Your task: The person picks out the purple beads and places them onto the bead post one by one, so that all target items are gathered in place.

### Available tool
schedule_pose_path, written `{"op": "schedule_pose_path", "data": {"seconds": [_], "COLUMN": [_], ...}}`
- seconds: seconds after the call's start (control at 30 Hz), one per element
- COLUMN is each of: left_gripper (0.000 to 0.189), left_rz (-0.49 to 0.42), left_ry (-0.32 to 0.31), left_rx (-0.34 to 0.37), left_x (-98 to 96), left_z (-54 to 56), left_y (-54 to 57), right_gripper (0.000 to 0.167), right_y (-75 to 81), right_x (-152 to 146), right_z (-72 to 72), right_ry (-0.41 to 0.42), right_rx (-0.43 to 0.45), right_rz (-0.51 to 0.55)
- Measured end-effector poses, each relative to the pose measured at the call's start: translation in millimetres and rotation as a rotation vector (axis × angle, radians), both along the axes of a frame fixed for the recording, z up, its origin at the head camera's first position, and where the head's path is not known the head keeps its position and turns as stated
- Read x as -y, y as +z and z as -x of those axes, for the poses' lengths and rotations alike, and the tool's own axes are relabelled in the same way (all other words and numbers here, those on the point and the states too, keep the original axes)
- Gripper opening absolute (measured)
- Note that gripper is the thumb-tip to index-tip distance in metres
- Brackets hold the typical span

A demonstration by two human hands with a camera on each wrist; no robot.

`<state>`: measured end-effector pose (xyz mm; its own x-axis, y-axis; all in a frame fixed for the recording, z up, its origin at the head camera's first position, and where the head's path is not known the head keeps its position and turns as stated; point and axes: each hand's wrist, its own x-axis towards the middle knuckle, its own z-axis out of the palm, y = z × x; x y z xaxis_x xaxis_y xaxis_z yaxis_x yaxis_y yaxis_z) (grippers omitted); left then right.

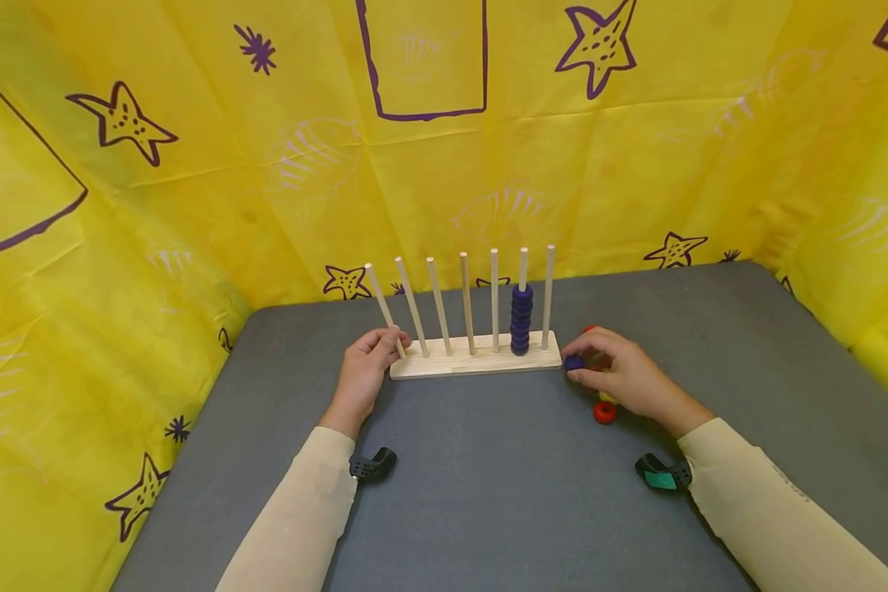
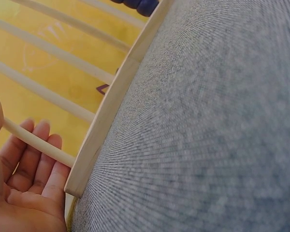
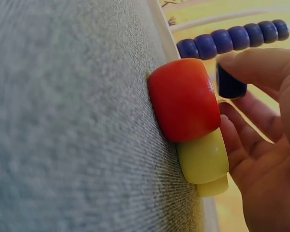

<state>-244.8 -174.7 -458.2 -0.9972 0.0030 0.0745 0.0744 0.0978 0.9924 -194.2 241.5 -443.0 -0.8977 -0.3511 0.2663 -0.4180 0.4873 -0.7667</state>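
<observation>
A wooden peg rack (image 1: 459,362) stands on the table, its upright pegs in one row. Blue beads (image 1: 521,321) are stacked on the second peg from the right. My left hand (image 1: 368,362) is at the rack's left end, thumb and fingers around the leftmost peg (image 2: 36,141); the fingers curl behind it in the left wrist view. Just off the rack's right end, my right hand (image 1: 625,370) pinches a single blue bead (image 3: 230,82) between thumb and fingers. Below that hand lie a red bead (image 3: 184,100) and a yellow bead (image 3: 204,155), the yellow one partly hidden in the head view.
Another red bead (image 1: 590,329) shows behind the right hand. A dark grey cloth (image 1: 488,493) covers the table. Yellow curtains (image 1: 303,164) with purple starfish drawings hang behind and at both sides. Each wrist carries a black strap (image 1: 373,465).
</observation>
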Motion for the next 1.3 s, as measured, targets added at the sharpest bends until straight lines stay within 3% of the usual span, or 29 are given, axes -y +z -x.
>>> {"op": "schedule_pose_path", "data": {"seconds": [0.33, 1.3], "left_gripper": [0.042, 0.037], "left_rz": [-0.014, 0.003], "left_ry": [-0.002, -0.005], "left_rx": [-0.01, 0.001], "left_x": [-1.1, -0.3], "left_z": [-0.6, -0.6], "left_y": [0.5, 1.1], "right_gripper": [0.025, 0.031], "right_y": [3.0, 14.0], "right_x": [0, 5], "right_z": [-1.0, -3.9], "right_ry": [-0.051, -0.089], "right_rx": [-0.03, -0.044], "right_rz": [0.07, 0.101]}}
